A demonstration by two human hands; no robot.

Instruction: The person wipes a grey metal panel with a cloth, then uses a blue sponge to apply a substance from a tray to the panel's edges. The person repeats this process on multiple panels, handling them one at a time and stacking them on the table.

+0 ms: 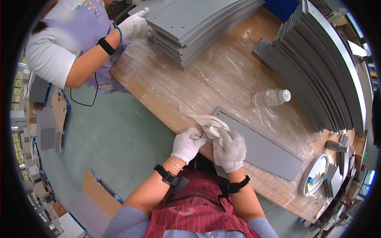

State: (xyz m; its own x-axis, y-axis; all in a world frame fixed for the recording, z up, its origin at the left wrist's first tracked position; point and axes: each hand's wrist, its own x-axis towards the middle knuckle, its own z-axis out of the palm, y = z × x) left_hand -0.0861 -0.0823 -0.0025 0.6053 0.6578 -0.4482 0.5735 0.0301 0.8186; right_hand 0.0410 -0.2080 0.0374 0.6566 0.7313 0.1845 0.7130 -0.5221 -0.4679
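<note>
A long grey metal panel (262,144) lies flat near the table's front edge, with small holes at its ends. My right hand (230,148), in a white knitted glove, presses a crumpled white cloth (210,123) onto the panel's left end. Beside it, at the table edge, my left hand (188,143) wears a similar glove. Its fingers are bent together at the panel's left corner, where the cloth partly covers what they grip. A clear plastic bottle (270,98) with a white cap lies on its side behind the panel.
Stacked grey panels (194,23) stand at the far side, near a co-worker's gloved hand (136,27). Another tall stack of curved panels (313,63) fills the right. A round tape-like roll (315,174) sits at the right of the film-covered table (166,91).
</note>
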